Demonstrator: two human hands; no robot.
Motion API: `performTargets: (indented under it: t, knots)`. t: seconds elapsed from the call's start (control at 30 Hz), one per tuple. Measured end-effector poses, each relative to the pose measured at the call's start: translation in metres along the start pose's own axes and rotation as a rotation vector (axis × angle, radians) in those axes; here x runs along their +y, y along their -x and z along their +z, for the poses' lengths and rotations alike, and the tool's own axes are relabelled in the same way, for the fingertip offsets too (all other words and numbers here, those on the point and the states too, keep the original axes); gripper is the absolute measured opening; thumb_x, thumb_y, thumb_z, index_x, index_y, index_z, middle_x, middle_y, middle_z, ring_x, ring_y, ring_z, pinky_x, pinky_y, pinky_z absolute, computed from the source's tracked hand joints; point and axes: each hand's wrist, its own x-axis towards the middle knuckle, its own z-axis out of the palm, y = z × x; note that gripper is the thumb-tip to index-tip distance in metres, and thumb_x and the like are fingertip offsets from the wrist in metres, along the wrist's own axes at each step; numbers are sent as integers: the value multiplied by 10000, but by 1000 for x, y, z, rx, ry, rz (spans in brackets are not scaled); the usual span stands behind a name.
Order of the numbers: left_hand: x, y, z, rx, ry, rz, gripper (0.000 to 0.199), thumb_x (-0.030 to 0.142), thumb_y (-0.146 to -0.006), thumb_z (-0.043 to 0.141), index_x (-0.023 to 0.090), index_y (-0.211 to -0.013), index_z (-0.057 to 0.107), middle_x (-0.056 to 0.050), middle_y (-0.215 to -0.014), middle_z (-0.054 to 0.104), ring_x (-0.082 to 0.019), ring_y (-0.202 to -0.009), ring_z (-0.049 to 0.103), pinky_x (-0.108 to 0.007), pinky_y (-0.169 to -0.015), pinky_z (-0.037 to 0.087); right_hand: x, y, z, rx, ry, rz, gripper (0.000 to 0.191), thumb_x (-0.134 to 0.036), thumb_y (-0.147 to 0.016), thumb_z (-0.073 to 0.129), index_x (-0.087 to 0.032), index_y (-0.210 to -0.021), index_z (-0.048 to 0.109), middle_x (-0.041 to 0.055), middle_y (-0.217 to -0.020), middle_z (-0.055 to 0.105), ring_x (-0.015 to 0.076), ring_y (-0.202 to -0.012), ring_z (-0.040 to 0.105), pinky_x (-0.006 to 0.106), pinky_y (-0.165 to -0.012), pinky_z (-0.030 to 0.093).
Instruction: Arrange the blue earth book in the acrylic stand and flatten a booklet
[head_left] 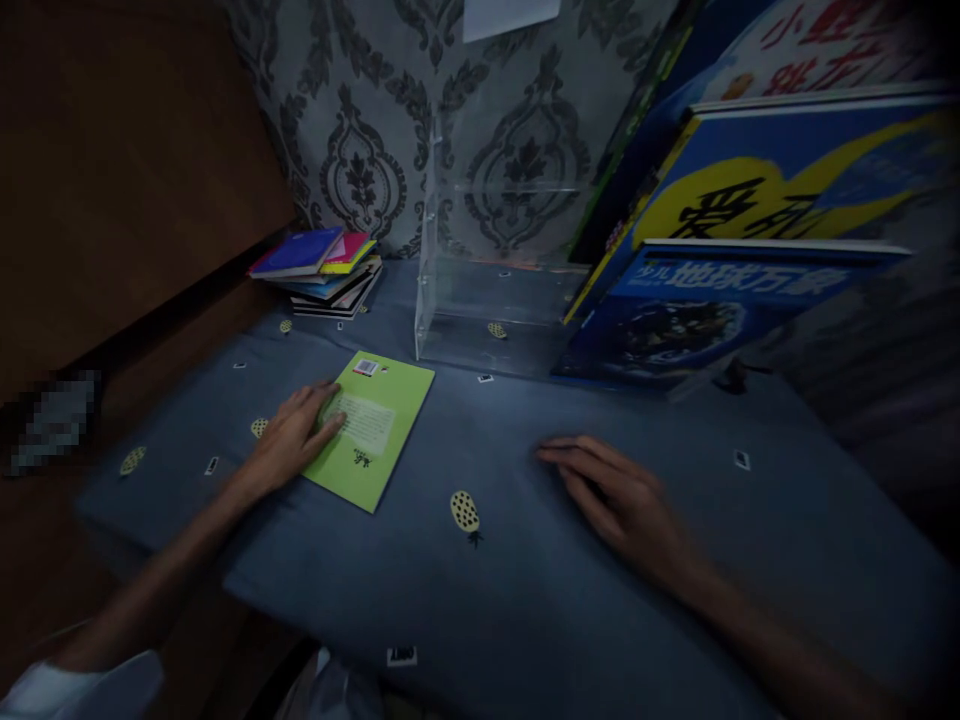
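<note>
A thin lime-green book (386, 425) lies on the blue tablecloth, its barcode side facing up. On its left edge rests my left hand (296, 430), fingers stretched over the cover and the thumb lying on the pale text panel. My right hand (619, 495) is to the right of the book, low over the cloth or touching it. Its fingers are extended with a gap below them, and nothing is in it. The clear acrylic rack (426, 270) stands beyond both hands.
Large picture books lean in the rack's right part, a blue one (675, 320) in front. A pile of books (319, 275) sits at the back left. The tablecloth (480, 620) has pineapple prints. Behind is patterned wallpaper (360, 170), and a brown wooden panel (135, 150) rises at left.
</note>
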Motion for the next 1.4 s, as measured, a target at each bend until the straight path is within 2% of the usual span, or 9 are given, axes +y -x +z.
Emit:
performTargets:
  t: [0.13,0.3,0.5,0.7,0.87,1.07,1.13,1.23,1.4]
  knots:
    - [3,13,15,-65,-76,22,719,627,-994,307,122,-1476,479,-168,-1581,431,-345,-1456,421,-519,-1187,380,0,1,0,-10,-10,14,280,-126,-992,475,-238,-1134,690,81,-1056,731,227,-980,719,387,-848,613]
    - [22,34,22,-92,-36,171,661,596,-1020,349,212,-1558,365,-89,-1665,305,-294,-1527,312,-476,-1222,354,-1,2,0,-28,-6,54,296,-132,-1001,460,-241,-1154,689,98,-1086,710,244,-1013,699,417,-873,599]
    - [58,42,36,-122,-20,396,647,449,-1050,417,316,-1625,151,-47,-1693,224,-275,-1558,212,-497,-1250,291,-2,5,0,-35,-23,100,292,-172,-1024,433,-199,-1213,653,140,-1171,673,244,-1075,683,408,-899,596]
    - [100,37,50,-183,64,535,692,406,-1047,442,326,-1632,81,-79,-1690,217,-275,-1562,193,-525,-1241,304,-3,8,1,-31,4,174,308,-214,-1029,422,-185,-1258,626,165,-1281,620,275,-1188,638,450,-961,576]
    - [134,29,63,-262,125,558,684,390,-1041,458,305,-1630,120,-90,-1690,208,-270,-1562,182,-541,-1239,310,6,12,0,7,87,263,313,-236,-1011,432,-194,-1247,633,163,-1301,605,297,-1232,598,479,-1007,543]
    - [159,18,69,-329,199,642,576,367,-1051,421,236,-1594,280,-99,-1650,330,-220,-1543,270,-468,-1245,345,15,16,-7,-40,241,356,377,-247,-996,421,-98,-1261,642,232,-1326,587,380,-1264,537,562,-1028,491]
    - [160,10,72,-308,176,641,542,383,-1053,414,225,-1566,340,-105,-1640,352,-224,-1532,305,-461,-1243,352,14,16,-8,-46,255,366,383,-243,-996,416,-99,-1275,636,228,-1346,580,381,-1262,531,565,-1026,485]
    - [154,-8,80,-201,107,566,537,428,-1050,406,169,-1521,406,-154,-1643,332,-280,-1540,279,-503,-1238,341,12,16,-7,-38,265,372,379,-241,-997,413,-108,-1276,632,223,-1354,580,377,-1233,537,569,-1007,487]
    - [143,-34,94,-108,45,462,587,496,-1044,364,135,-1505,404,-202,-1602,387,-333,-1501,358,-549,-1213,352,12,17,-6,-19,279,367,356,-245,-993,422,-152,-1262,636,197,-1347,594,368,-1198,550,579,-960,500]
